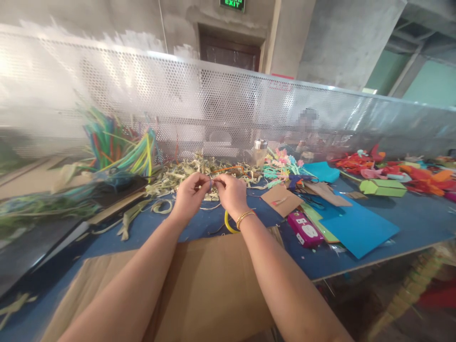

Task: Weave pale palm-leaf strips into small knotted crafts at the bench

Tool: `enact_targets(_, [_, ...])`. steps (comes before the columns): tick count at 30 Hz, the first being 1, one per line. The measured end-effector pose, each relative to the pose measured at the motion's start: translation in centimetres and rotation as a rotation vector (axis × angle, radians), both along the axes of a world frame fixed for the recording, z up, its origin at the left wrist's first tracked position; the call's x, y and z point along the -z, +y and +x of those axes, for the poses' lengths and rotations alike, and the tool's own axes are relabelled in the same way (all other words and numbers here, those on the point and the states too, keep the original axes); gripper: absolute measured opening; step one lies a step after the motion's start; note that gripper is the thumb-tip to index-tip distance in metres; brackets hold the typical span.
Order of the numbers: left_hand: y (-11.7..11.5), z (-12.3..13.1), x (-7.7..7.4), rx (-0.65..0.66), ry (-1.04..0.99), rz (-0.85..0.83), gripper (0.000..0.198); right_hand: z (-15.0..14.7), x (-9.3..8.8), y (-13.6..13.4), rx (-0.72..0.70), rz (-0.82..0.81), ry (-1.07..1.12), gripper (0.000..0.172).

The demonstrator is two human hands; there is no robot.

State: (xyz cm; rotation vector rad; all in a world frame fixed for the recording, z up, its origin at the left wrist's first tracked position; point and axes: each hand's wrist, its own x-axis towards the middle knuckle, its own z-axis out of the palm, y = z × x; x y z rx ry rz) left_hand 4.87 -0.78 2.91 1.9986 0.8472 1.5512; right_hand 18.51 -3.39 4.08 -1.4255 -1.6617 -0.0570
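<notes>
My left hand point(191, 195) and my right hand point(233, 195) meet fingertip to fingertip above the blue table point(194, 231). Both are closed in a pinch. A tiny bluish bit shows between the fingertips, too small and blurred to name. Behind the hands lies a heap of pale, dry curled strips point(167, 178). Just below my right wrist, part of a yellow ring point(228, 223) is visible. A flat sheet of brown cardboard point(213, 285) lies under my forearms, overlapping the table's near edge.
Coloured stems point(117, 142) stand at the left beside a dark tray point(32, 256). To the right lie a purple box point(304, 229), blue sheets point(359, 225), a green paper box point(383, 187) and red paper pieces point(366, 164). A perforated metal screen point(171, 104) runs behind, near a jar point(260, 152).
</notes>
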Motion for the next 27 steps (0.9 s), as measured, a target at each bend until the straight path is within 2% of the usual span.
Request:
enact_targets(3, [0.36,-0.12,0.08,-0.070,0.024,0.004,0.006,-0.02,0.07,0.04,0.010,0.006,0.000,0.012])
enact_targets(6, [0.46,-0.18,0.08,-0.087,0.075,0.032,0.006,0.08,0.03,0.01,0.016,0.004,0.024,0.010])
enact_targets(8, [0.37,-0.21,0.00,-0.079,0.124,0.065,0.004,0.13,-0.02,0.00,0.025,0.004,0.046,0.009])
enact_targets(12, [0.23,-0.33,-0.15,-0.019,0.183,0.144,0.015,0.09,-0.02,0.12,0.051,-0.001,0.061,0.013])
enact_targets(17, [0.60,-0.60,0.07,0.011,0.199,0.177,0.026,0.08,0.15,0.28,-0.005,-0.048,0.111,0.012])
enact_targets(23, [0.26,-0.46,-0.38,-0.044,0.265,0.229,0.017,0.16,0.12,0.38,0.035,-0.072,0.168,0.014])
enact_targets(27, [0.11,-0.49,-0.61,-0.096,0.247,0.217,0.017,0.09,0.15,0.53,0.003,-0.098,0.192,0.012])
